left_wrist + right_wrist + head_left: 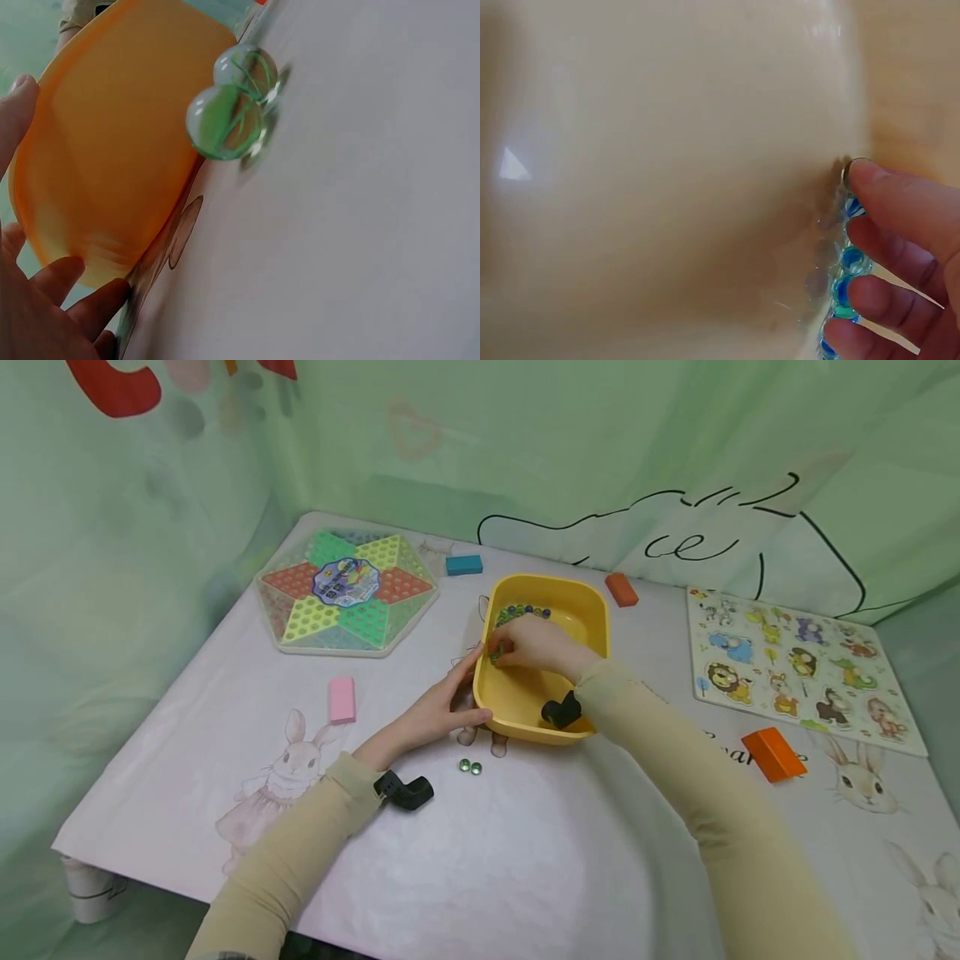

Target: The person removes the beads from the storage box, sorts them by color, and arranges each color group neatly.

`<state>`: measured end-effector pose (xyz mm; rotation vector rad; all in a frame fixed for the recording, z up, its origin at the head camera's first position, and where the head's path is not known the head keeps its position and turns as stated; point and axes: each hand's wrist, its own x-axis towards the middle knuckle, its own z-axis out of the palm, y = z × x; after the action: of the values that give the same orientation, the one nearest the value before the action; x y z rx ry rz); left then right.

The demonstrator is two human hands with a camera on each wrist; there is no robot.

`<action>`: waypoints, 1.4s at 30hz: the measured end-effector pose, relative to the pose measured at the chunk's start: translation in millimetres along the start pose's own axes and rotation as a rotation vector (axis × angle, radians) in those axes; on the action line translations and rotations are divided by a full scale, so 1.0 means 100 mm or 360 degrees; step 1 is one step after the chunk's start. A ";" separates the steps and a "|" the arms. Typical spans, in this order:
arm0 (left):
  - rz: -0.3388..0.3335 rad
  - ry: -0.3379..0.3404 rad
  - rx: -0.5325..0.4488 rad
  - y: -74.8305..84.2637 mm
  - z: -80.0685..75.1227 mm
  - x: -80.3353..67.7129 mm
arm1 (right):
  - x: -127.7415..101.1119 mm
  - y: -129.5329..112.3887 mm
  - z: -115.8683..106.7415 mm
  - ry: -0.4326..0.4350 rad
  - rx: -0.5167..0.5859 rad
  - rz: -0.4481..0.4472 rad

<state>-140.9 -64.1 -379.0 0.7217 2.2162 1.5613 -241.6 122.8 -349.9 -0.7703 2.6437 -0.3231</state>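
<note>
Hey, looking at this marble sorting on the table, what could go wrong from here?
1. The two green marbles lie loose on the table near the front edge; a sleeve could knock them off.
2. The left hand only rests against the yellow tub, so it may slide as the right hand digs in.
3. The marbles in the tub could slip from the fingers.

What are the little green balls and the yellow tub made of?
The two green balls look like clear glass marbles: see-through, shiny, with green swirls inside. The yellow tub seems to be smooth, glossy plastic, since light glints off its rounded walls.
</note>
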 end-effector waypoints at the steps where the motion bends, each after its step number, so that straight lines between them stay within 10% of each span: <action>1: 0.0002 -0.0001 0.0005 0.00 0.00 0.00 | 0.00 0.00 0.00 0.0008 -0.0015 -0.0010; 23: 0.0075 0.0027 0.0007 -0.37 0.04 0.11 | -0.65 -0.36 -0.54 0.0097 0.0320 -0.0380; 33: 0.0036 0.0043 0.0005 -0.36 0.04 0.11 | -1.06 -0.53 -0.16 0.0072 0.0609 -0.0624; 42: 0.0031 0.0060 0.0020 -0.38 0.05 0.12 | -1.33 -0.61 0.38 0.0066 0.0758 -0.0550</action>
<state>-156.1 -63.1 -416.2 0.7251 2.2542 1.5840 -93.8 141.9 -327.5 -1.0487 2.3111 -1.0238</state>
